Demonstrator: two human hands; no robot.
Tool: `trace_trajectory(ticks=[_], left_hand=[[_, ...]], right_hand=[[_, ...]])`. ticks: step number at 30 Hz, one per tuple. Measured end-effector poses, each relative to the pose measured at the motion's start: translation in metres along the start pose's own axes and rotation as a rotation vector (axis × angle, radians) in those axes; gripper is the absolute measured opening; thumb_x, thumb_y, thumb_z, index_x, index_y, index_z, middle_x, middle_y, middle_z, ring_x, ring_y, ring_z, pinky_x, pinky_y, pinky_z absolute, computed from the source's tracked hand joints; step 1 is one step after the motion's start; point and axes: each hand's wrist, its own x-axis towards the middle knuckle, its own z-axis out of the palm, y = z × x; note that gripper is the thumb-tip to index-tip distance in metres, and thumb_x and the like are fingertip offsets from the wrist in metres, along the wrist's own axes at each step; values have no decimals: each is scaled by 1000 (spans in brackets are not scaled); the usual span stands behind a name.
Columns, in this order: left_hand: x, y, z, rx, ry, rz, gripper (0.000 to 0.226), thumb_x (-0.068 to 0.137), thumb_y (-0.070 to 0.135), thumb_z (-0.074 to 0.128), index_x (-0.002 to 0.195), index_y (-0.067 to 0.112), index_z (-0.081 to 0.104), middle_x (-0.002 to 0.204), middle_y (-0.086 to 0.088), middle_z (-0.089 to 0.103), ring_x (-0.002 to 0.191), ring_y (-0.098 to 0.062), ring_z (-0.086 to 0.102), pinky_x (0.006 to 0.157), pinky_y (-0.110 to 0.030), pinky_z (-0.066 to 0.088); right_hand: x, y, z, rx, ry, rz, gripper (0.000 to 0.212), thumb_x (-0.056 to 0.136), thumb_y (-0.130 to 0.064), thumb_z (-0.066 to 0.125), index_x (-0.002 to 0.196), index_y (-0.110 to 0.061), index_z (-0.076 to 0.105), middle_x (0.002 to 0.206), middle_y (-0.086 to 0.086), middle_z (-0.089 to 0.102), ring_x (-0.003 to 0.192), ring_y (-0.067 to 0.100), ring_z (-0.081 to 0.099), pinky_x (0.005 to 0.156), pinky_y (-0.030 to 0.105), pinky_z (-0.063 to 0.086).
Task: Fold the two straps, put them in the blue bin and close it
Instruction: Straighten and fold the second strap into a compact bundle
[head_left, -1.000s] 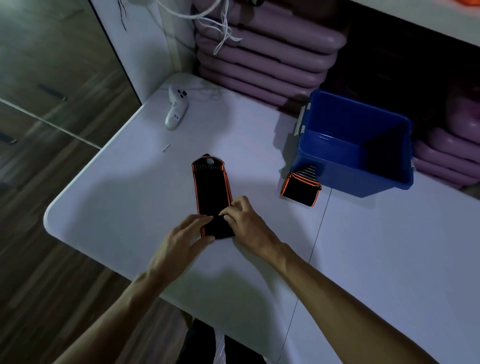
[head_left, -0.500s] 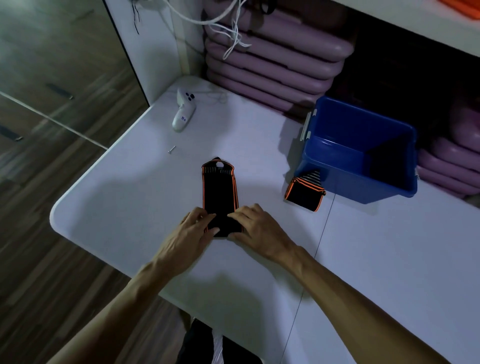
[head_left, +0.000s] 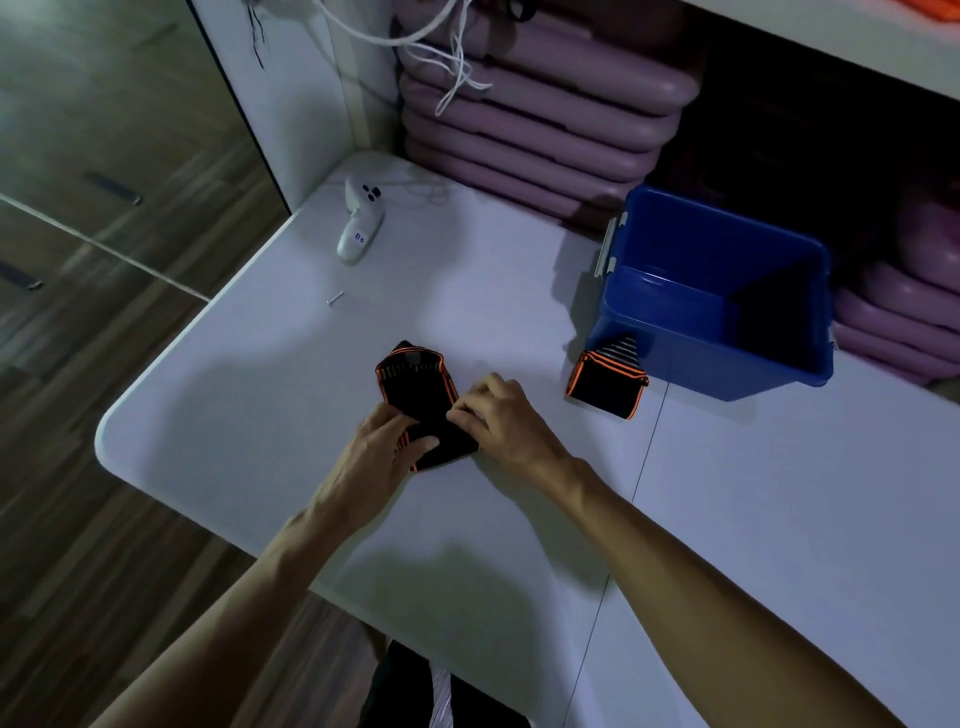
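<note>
Fingers (head_left: 415, 447) of the left hand (head_left: 376, 457) curl over the near left edge of the strap (head_left: 421, 389), thumb on top, pinching it; the right hand (head_left: 498, 421) grips the near right edge with bent fingertips. Both hands hold the same strap on the table (head_left: 260, 395).

That strap is black with orange piping along its sides and thin ribbing at the far end, which is rounded. Its long axis runs away from the person, tilted slightly left at the far end. The near end looks bunched or turned up between the hands; how far it is folded cannot be told.

A second strap (head_left: 605, 379), same colours, lies folded into a short block, touching the near left corner of the bin (head_left: 675, 322). The bin is blue, open, lid not seen, standing to the right and well apart from the hands.

Farther left on the table lie a white controller (head_left: 361, 223) and a small screw (head_left: 335, 299). Purple mats (head_left: 545, 119) are stacked behind, with white cord (head_left: 452, 67) hanging over them.
</note>
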Motion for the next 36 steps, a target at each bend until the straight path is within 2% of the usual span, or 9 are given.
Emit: trace_trajectory(ticks=[6,11,13,17,23,26,31,34,36], left_hand=[[-2,9,-1,-40,115,-158,22,90,34,63,104,22,51,84,-1,65,65,-21,64,59,-39,51],[-2,15,2,-4,214,-162,11,91,27,62,99,19,63,95,0,59,75,-20,59,63,-28,44],[-3,12,2,-15,217,-120,19,90,27,64,103,13,66,103,-2,56,81,-19,59,68,-22,41],[-11,0,0,28,52,-25,56,77,40,71,118,5,60,113,-6,56,89,-21,61,75,-32,51],[0,-13,-9,1,-2,-14,64,82,56,56,124,9,61,106,-6,61,88,-22,62,75,-31,50],[11,-18,-14,-27,-22,-113,67,79,65,45,119,15,66,101,-3,62,83,-20,62,74,-27,46],[35,-14,-11,-133,87,-483,33,79,50,69,87,18,62,83,1,68,78,-17,63,63,-20,44],[42,-23,-8,-278,130,-542,50,76,50,73,112,20,55,109,1,62,88,-23,64,78,-37,53],[47,-23,-11,-383,58,-516,62,83,42,70,135,20,45,121,2,57,90,-22,61,80,-35,49]], right_hand=[[-6,-5,10,6,138,-63,21,99,-40,49,106,-22,57,103,-3,55,97,16,48,77,37,48],[-17,14,8,-175,64,-204,56,87,-48,64,133,-16,54,135,3,46,115,23,44,90,36,47],[-14,16,6,-185,45,-224,58,88,-46,64,134,-13,53,130,3,53,111,22,45,90,41,48],[-10,13,1,-106,-33,-173,50,94,-51,54,135,-21,49,124,-1,59,109,18,47,90,38,45],[1,5,-5,64,-88,-54,34,96,-47,51,119,-22,57,109,-4,62,104,16,44,85,34,43],[14,4,-3,88,-28,22,32,95,-47,53,109,-21,66,92,-6,57,101,21,46,84,35,43],[25,-2,-1,189,87,133,35,94,-48,54,109,-16,58,112,2,57,108,21,52,87,33,45],[27,-12,-3,293,50,126,45,97,-40,53,134,-17,47,131,4,59,116,18,57,90,25,43],[24,-14,-4,340,-3,132,50,96,-43,55,138,-18,47,130,2,61,116,16,58,86,19,42]])
